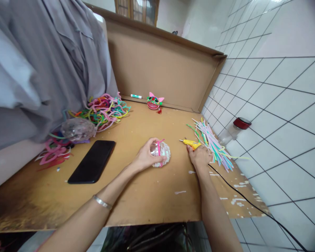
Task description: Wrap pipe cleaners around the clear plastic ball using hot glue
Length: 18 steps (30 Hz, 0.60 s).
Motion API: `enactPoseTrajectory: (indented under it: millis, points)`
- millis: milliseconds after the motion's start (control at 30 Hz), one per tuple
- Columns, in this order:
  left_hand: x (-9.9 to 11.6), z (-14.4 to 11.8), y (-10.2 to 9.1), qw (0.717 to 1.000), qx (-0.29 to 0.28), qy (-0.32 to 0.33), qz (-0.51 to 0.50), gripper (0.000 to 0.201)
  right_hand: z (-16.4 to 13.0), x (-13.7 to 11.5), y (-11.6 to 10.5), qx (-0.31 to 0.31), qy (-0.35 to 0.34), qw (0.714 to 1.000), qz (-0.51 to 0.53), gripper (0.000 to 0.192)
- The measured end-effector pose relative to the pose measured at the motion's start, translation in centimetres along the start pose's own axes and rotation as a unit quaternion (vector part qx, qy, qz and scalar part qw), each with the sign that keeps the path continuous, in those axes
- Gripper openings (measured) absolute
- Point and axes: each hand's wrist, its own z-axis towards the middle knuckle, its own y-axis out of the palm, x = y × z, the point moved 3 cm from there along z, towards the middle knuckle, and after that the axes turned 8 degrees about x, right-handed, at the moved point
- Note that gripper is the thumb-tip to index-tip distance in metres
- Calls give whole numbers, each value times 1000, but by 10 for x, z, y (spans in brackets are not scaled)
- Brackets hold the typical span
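My left hand [146, 154] is closed around a clear, shiny ball [165, 152] near the middle of the table. A bright pink pipe cleaner [159, 148] runs across the ball, with its end sticking up at the top. To the right, my right hand [200, 156] is wrapped around a yellow hot glue gun [190, 143], whose metal tip points left toward the ball. The gun lies low at the table surface, and my hand hides its handle. A black cord [241, 192] trails from under that hand to the lower right.
Loose pastel pipe cleaners [216, 143] lie beyond my right hand, near a red-lidded jar [232, 129]. A black phone [92, 162] lies at left, below a tangled colourful pile [107, 110] and a clear plastic bundle [78, 128]. A decorated animal head [153, 101] and marker [135, 96] are at the back.
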Motion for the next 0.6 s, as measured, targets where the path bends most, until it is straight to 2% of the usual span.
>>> enactPoseTrajectory:
  millis: [200,400,500,600]
  points:
    - [3,0,-1,1000,4,-9,12,65,3,1,10,-25,16,1000,-4,65]
    - [5,-1,-1,1000,0,-16,3,67,4,0,-1,-8,24,999,23,57]
    - [4,1,-1,1000,3,-15,-7,68,4,-1,-9,37,23,997,66,53]
    - [2,2,-2,1000,7,-17,-15,67,2,-4,-18,130,14,974,187,48]
